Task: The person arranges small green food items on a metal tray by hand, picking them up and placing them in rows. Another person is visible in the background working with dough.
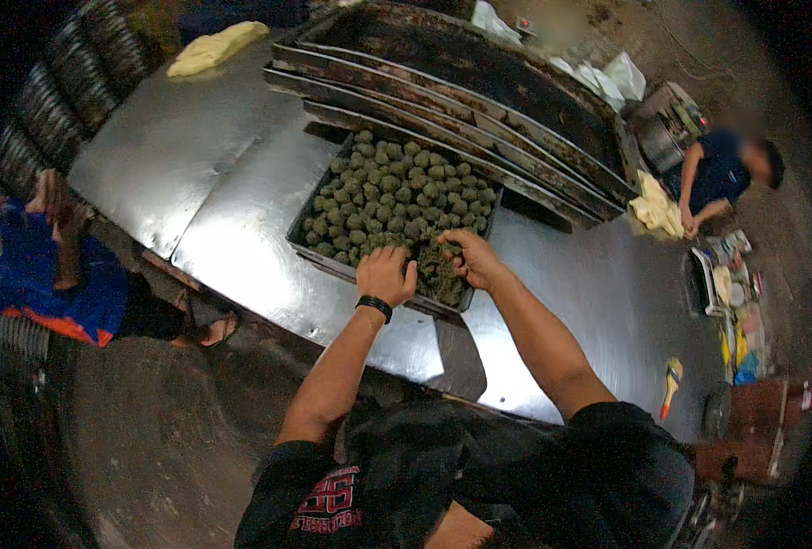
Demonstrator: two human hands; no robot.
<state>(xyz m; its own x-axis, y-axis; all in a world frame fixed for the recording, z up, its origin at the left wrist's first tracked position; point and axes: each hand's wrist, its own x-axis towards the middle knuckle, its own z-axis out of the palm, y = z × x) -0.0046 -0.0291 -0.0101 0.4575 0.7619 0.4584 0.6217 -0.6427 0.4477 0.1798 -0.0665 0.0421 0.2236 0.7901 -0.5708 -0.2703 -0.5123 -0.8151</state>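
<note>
Blue-clad co-worker (58,261) left of tray, by bench (140,174). Dough (215,48) back-left of tray (331,264). Green balls (392,190) fill most of tray; L grip (387,275) palm-down at its near side, can't tell if holding. Loose green mix (440,280) in tray's near-right corner; R grip (475,260) half-curled there, hold unclear. Pans (465,69) stacked behind tray; brush (672,386) to its right.

Work table (131,174): large, sheet-metal top, visible seam (211,199), white light reflected in broad patches. Floor (168,412): brown-grey, stained, dim. Upper left: dark ridged stacks (75,69), kind unclear. Upper right: boxy metal unit (664,133). Right, beyond table edge: reddish-brown cabinet-like piece (749,412). Outer margins: deep shadow.
</note>
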